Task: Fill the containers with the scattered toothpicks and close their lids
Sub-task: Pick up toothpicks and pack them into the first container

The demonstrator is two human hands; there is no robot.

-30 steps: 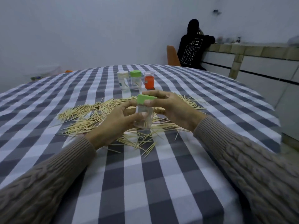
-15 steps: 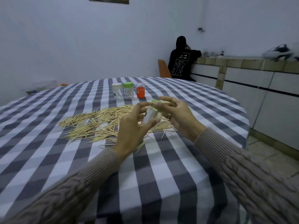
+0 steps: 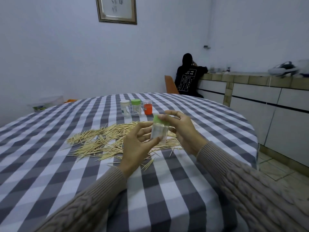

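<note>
Green plastic is capping the clear container [image 3: 158, 132] that the person is holding up above the table [image 3: 50, 164], with the toothpicks [image 3: 103, 141] lying scattered underneath, out toward ten o'clock of the hands. The left hand [image 3: 136, 146] is pinching the clear body between thumb and curled fingers, wrist cocked upward, while the right hand [image 3: 181, 129] is reaching in from three o'clock, its fingers closing on the green lid [image 3: 158, 120]. I am judging the lid is about to come off; a hard twist against so light a pinch could be spinning the slick body loose, dropping it onto the pile.
</note>
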